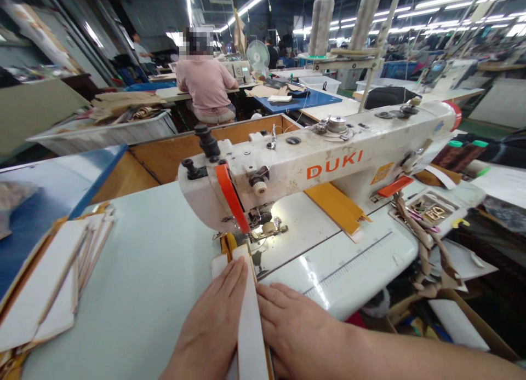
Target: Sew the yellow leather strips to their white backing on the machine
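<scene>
A long white strip with a yellow-orange edge (250, 320) runs from the bottom of the view up to the presser foot (263, 228) of a white DUKI sewing machine (312, 166). My left hand (211, 314) lies flat on the strip's left side, and my right hand (296, 328) presses on its right side. The strip's far end is hidden under the foot and needle area. A stack of white, tan-edged pieces (49, 276) lies on the pale table (123, 276) to the left of my left hand.
Orange strips (337, 207) lie behind the needle area. To the right sit a tray of metal buckles (431, 209) and twisted brown strips (427, 254). Thread cones (321, 21) stand behind the machine. A seated co-worker (204, 81) works at a blue-topped table (296, 101) beyond.
</scene>
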The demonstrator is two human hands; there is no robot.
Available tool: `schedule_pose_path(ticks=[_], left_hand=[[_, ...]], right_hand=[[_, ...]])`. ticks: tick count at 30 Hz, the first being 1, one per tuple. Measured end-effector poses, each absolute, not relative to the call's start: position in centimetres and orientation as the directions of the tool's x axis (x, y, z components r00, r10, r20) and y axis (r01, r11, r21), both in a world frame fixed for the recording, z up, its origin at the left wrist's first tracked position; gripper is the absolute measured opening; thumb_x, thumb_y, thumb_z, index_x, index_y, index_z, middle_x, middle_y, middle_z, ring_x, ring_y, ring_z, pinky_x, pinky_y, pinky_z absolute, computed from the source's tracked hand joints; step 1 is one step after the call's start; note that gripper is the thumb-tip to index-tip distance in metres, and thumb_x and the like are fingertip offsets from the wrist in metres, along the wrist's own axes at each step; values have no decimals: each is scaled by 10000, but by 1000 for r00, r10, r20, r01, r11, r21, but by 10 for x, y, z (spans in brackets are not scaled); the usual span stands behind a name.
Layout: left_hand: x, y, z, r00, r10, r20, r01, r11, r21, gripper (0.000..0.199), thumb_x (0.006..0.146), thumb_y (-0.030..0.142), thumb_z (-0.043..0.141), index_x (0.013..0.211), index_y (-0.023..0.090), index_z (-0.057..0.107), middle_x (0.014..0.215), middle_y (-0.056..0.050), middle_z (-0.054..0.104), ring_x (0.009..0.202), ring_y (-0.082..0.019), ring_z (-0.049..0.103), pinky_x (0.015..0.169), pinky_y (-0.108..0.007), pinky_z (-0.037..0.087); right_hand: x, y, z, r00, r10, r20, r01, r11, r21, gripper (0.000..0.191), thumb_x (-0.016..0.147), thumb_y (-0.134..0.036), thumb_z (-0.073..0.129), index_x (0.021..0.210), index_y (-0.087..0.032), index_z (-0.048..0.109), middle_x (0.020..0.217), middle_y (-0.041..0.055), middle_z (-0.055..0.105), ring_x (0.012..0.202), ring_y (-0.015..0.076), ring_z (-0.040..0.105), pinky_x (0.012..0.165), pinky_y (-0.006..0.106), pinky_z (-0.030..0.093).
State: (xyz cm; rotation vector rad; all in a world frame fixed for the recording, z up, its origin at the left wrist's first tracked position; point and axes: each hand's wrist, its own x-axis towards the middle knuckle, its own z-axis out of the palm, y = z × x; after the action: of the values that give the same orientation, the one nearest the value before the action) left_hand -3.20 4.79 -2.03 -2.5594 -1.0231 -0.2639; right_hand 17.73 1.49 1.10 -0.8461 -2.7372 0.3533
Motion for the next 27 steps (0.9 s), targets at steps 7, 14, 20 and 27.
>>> schedule_pose_path(ticks=[7,14,20,27], left_hand=[[-17,58,11,637,771,-30,748,-626,-219,506,799,6,306,1186,77,624,1246,-162,641,1118,-226,632,925,-346,518],[-20,62,17,671,741,-24,720,-658,-220,514,784,-15,309,1161,89,642,1210,-152,665,1088,-219,649,922,-336,517],[-22,56,10,701,707,95,706,-669,-230,481,782,16,341,1171,67,620,1209,-176,658,1098,-257,636,925,-389,510],[-27,54,-2,704,672,231,710,-674,-205,436,825,78,362,1199,68,588,1198,-172,661,1086,-252,635,905,-381,515]], right_hand=[[178,17,15,-811,564,160,501,808,-310,405,949,-312,469,1259,-62,548,1394,160,490,1347,270,341,1120,369,285],[176,21,14,-802,555,221,510,829,-230,286,957,-230,465,1165,-72,582,1280,140,569,1231,253,451,1062,365,348],[169,35,2,-719,616,322,587,786,-195,70,891,-163,575,832,-136,604,882,59,637,840,207,548,837,344,444],[169,56,-4,-713,538,450,528,834,-161,157,955,-167,494,834,-141,591,889,50,619,856,192,536,826,318,436]])
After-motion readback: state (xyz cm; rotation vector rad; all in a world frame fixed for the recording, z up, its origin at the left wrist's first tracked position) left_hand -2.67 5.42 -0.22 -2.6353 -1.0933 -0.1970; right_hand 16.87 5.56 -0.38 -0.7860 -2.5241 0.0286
